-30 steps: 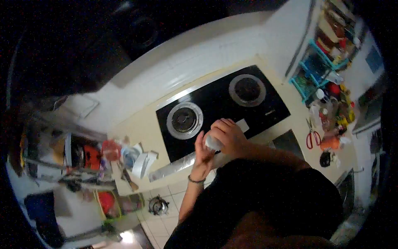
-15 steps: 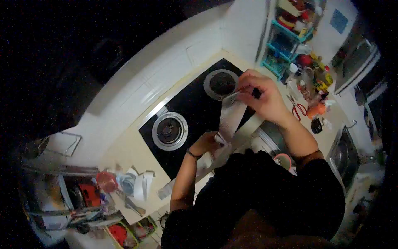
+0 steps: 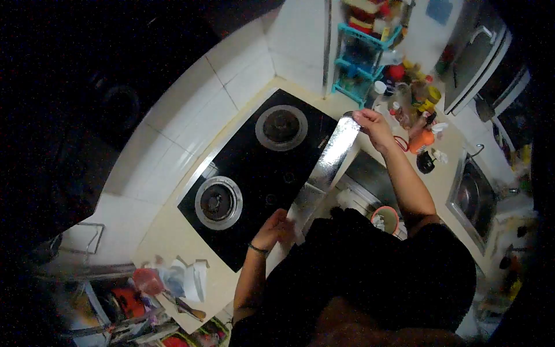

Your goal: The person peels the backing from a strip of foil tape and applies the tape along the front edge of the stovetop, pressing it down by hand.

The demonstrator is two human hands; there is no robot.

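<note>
A long, wide strip of silver foil tape [image 3: 332, 159] stretches between my two hands, along the front edge of the black gas stove [image 3: 254, 156]. My right hand [image 3: 376, 130] pinches its upper end near the stove's right corner. At the lower end, my left hand [image 3: 273, 232] has its fingers closed around the strip, somewhat blurred. The upper part of the foil shines brightly; a crease or seam crosses it midway. Two round burners sit on the stove, a near-left burner [image 3: 218, 202] and a far burner [image 3: 281, 127].
White tiles [image 3: 191, 121] rise behind the stove. Red-handled scissors [image 3: 401, 143], an orange bottle [image 3: 422, 140] and a turquoise rack [image 3: 358, 63] stand right, before the sink [image 3: 471, 194]. A bin [image 3: 384, 220] is below. White curled pieces [image 3: 195, 281] and a knife-like tool [image 3: 188, 308] lie left.
The foil strip, bent and twisted before, is now pulled straighter along the stove's front edge. My right hand has moved right, my left hand lower. The view has shifted.
</note>
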